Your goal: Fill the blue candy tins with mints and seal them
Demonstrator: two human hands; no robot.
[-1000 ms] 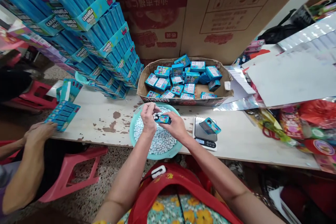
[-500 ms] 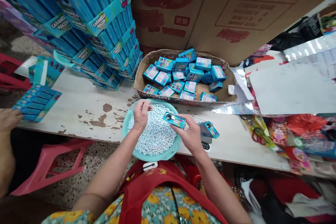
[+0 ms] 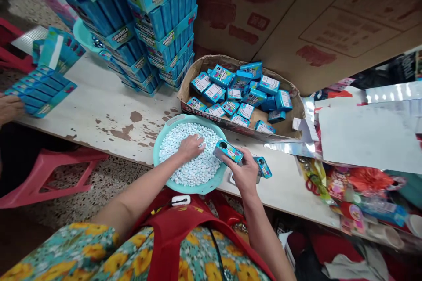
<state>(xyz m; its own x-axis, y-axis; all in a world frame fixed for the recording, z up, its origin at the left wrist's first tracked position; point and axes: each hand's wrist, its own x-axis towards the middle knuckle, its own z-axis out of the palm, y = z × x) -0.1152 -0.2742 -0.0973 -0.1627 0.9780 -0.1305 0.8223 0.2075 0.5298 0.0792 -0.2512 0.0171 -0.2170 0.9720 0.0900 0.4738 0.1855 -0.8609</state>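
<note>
A turquoise basin [image 3: 157,149] full of small pale candies [image 3: 184,169] stands on the table before me. My left hand [image 3: 191,147] is in the basin, its slightly bent fingers apart and touching the candies. At the basin's right rim, my right hand [image 3: 245,170] is closed around a small blue candy box [image 3: 232,151], tilted, with a dark round spot on its narrow face. A similar blue box [image 3: 264,167] lies just right of that hand, over a small scale [image 3: 231,178] mostly hidden by the hand.
Behind the basin, a low cardboard tray [image 3: 290,129] holds several blue candy boxes. Tall stacks of blue display boxes [image 3: 165,30] rise at back left, by a big carton [image 3: 250,4]. Another person's hand [image 3: 11,107] touches a blue display pack [image 3: 46,92]. Colourful wrappers [image 3: 369,189] lie right.
My left hand has moved down and right into the candies, its fingers spreading from a pinch. The right hand still holds the box near the rim. The view has shifted.
</note>
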